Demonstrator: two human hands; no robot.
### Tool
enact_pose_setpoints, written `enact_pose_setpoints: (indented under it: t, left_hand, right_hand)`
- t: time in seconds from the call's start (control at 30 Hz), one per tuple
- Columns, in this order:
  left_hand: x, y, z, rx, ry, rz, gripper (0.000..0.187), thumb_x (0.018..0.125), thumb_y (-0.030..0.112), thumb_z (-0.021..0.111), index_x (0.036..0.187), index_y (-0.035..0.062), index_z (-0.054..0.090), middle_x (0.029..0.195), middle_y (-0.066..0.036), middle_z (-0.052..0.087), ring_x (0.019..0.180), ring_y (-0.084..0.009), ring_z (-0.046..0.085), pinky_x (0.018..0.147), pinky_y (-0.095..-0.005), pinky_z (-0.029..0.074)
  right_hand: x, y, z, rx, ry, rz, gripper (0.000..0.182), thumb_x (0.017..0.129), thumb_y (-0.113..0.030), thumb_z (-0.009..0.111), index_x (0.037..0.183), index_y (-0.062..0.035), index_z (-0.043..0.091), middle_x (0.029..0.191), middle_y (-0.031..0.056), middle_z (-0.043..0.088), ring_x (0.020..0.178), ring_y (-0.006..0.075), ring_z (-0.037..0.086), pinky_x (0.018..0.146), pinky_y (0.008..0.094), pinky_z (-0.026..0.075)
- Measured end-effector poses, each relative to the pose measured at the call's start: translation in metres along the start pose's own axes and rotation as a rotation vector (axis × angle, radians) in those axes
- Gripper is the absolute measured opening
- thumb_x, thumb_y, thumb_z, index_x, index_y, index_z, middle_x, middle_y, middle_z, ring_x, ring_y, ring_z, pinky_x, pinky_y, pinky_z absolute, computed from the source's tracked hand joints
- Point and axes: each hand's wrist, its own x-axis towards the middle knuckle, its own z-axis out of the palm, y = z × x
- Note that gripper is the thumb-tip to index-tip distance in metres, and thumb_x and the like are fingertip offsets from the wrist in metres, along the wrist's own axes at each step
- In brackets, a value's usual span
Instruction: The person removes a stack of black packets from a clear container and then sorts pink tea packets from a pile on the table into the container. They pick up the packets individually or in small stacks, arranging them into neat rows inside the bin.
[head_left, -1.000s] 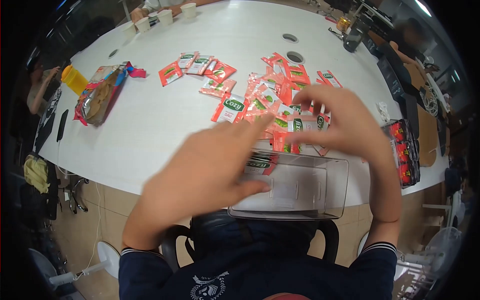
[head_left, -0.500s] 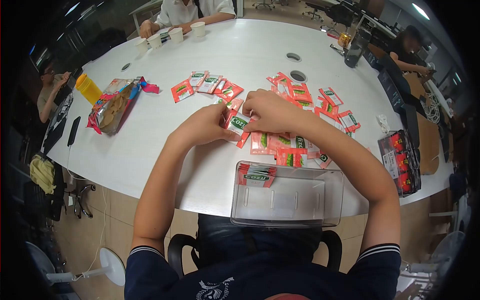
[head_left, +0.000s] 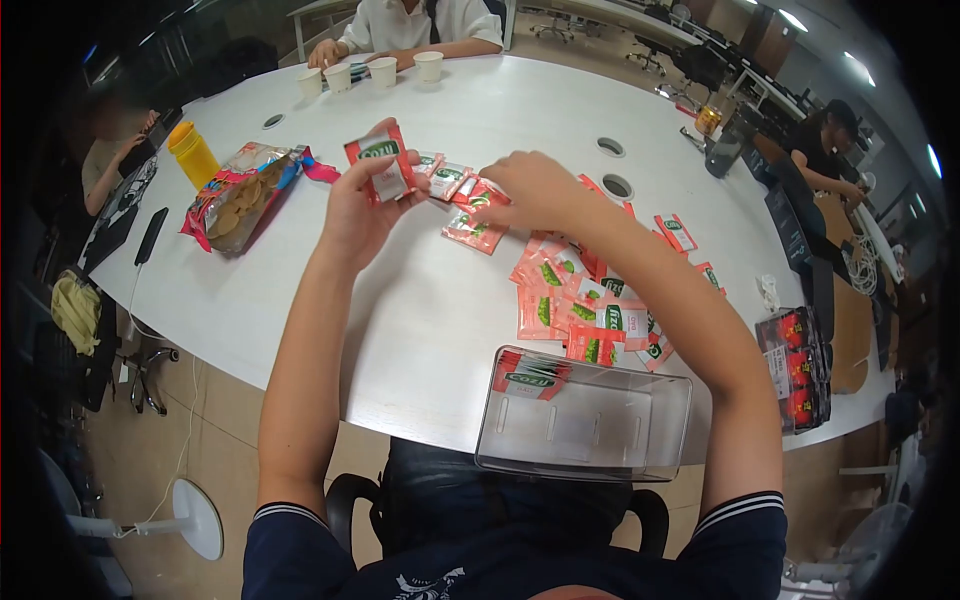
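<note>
Left hand (head_left: 358, 208) clasped on a sachet (head_left: 385, 160), long axis steep, top tilted left; grasp of right hand (head_left: 530, 192) unclear.

The left hand (head_left: 362, 215) holds up a red-and-white Cozy sachet (head_left: 385, 168), while the right hand (head_left: 535, 190) reaches to a small group of sachets (head_left: 474, 232) on the bench (head_left: 400, 340). A clear plastic box (head_left: 655, 425) at the near edge has upright sachets (head_left: 530, 376) in its left end, with a loose pile (head_left: 585, 300) just beyond; a snack bag (head_left: 245, 205) and yellow bottle (head_left: 193, 155) stand to the left.
</note>
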Motion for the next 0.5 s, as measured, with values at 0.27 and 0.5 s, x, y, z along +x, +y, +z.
enact_pose_setpoints:
  t: [0.27,0.5]
  left_hand:
    - [-0.001,-0.024,0.014,0.162,0.019,0.014,0.040,0.107,0.034,0.056,0.137,0.0077,0.059,0.102,-0.005,0.071,0.097,-0.0189,0.070,0.092,-0.0364,0.054]
    - [-0.004,-0.050,0.031,0.143,-0.004,0.053,0.055,0.104,0.049,0.064,0.138,0.0063,0.054,0.121,-0.006,0.066,0.110,-0.0152,0.066,0.097,-0.0348,0.054]
  right_hand:
    - [-0.010,-0.042,-0.009,0.134,-0.091,0.247,0.042,0.093,-0.037,0.069,0.099,0.0041,0.076,0.081,0.0216,0.073,0.077,0.0334,0.075,0.075,0.0427,0.061]
    - [-0.050,-0.029,-0.048,1.388,0.112,0.477,0.027,0.096,-0.011,0.071,0.114,0.0087,0.072,0.096,0.0115,0.077,0.082,0.0171,0.077,0.069,0.0284,0.063]
